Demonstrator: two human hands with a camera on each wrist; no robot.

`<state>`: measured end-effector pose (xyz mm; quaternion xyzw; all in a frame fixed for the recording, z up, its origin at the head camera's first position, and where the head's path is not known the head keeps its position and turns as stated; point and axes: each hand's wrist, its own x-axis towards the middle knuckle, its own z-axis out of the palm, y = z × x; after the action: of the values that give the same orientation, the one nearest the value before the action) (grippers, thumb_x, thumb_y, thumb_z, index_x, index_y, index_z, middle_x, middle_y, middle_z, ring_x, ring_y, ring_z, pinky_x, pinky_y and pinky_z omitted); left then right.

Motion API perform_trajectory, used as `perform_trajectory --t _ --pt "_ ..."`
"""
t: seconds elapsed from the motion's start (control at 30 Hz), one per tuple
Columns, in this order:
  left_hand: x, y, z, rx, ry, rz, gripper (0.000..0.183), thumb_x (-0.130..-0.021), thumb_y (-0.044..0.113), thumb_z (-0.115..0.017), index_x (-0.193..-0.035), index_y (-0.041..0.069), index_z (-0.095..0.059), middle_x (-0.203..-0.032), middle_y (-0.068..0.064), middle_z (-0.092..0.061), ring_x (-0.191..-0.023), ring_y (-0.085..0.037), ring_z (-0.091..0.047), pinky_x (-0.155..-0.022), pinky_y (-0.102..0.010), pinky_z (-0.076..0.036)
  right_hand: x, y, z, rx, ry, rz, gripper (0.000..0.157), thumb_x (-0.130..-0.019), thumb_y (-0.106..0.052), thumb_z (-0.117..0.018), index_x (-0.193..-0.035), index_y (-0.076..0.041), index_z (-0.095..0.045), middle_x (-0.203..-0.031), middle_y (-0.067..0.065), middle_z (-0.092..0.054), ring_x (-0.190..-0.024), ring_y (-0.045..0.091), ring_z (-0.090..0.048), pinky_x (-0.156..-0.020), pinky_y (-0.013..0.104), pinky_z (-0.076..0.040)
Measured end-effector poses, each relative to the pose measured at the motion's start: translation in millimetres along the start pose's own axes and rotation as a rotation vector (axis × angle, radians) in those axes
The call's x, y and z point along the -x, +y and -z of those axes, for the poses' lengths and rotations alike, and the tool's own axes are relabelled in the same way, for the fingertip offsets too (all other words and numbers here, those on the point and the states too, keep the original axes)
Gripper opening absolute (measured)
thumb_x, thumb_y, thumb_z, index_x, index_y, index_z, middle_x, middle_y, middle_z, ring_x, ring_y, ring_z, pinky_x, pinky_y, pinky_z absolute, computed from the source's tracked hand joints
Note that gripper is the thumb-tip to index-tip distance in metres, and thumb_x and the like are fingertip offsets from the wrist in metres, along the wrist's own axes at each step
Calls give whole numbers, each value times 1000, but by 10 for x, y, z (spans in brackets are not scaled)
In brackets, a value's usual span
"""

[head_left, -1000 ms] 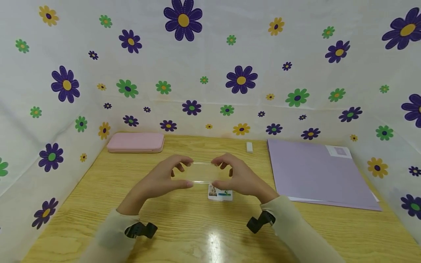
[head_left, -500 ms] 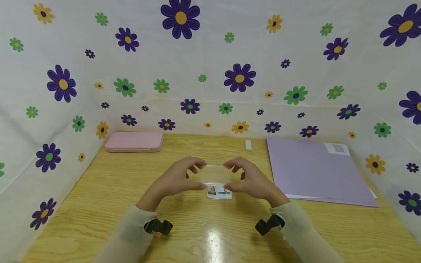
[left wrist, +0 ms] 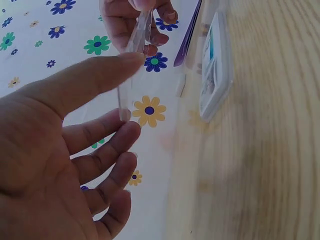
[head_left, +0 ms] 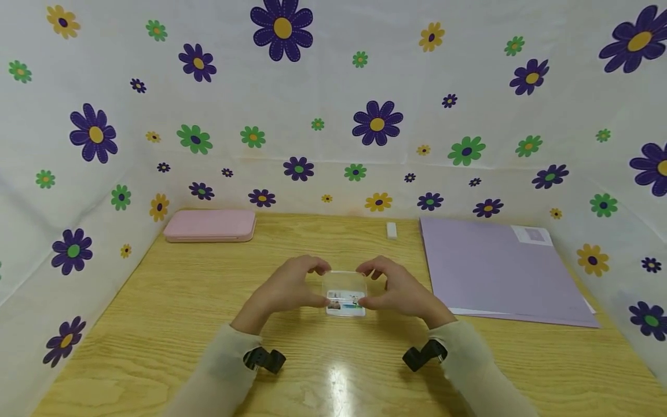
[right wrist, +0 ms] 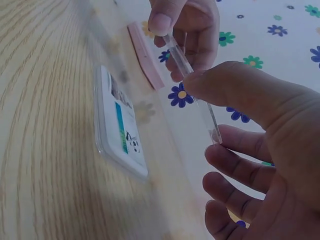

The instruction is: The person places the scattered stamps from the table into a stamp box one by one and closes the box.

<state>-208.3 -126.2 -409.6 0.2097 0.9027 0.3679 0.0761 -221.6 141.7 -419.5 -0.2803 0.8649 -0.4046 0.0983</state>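
A clear plastic lid [head_left: 345, 280] is held level between both hands, above a small white case. My left hand [head_left: 288, 285] pinches its left end between thumb and fingertips. The right hand [head_left: 400, 291] pinches the other end the same way. In the left wrist view the lid [left wrist: 123, 97] appears edge-on, apart from the case [left wrist: 216, 65]. That flat case [head_left: 346, 311] lies on the table, with a printed picture and a blue-green strip on top. Its transparent rim shows in the right wrist view, where the case [right wrist: 120, 120] sits below the lid [right wrist: 207, 120].
A pink pencil case [head_left: 210, 226] lies at the back left of the wooden table [head_left: 208, 301]. A white eraser-like block [head_left: 391, 230] is at the back. Lilac folders [head_left: 500, 272] with white paper beneath lie on the right. Flowered cloth [head_left: 323, 87] walls the table.
Both hands have carried the clear lid to the right and down, toward the white case. Seen from the head, the lid now overlaps the case's upper part.
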Motion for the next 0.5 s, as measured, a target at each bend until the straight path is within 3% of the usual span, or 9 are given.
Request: perform_trajectory --t 0.2,0.5 --pt "-26 -20 -75 -24 -10 21 61 -72 22 -90 -124 8 -64 -119 -6 -62 -113 -26 -55 -96 -45 -44 -8 69 -44 10 -11 3 58 -78 -27 -85 -127 -11 -60 -123 5 -58 -107 26 -52 -90 48 -45" --pt "-54 -45 -164 -105 -28 56 61 -69 25 -92 -122 11 -66 -114 -2 -62 -109 -25 -54 -94 -48 -41 0 141 -97 10 -39 -17 58 -78 -27 -86 -126 -10 -59 -120 4 -57 -106 24 -50 -92 46 -43"
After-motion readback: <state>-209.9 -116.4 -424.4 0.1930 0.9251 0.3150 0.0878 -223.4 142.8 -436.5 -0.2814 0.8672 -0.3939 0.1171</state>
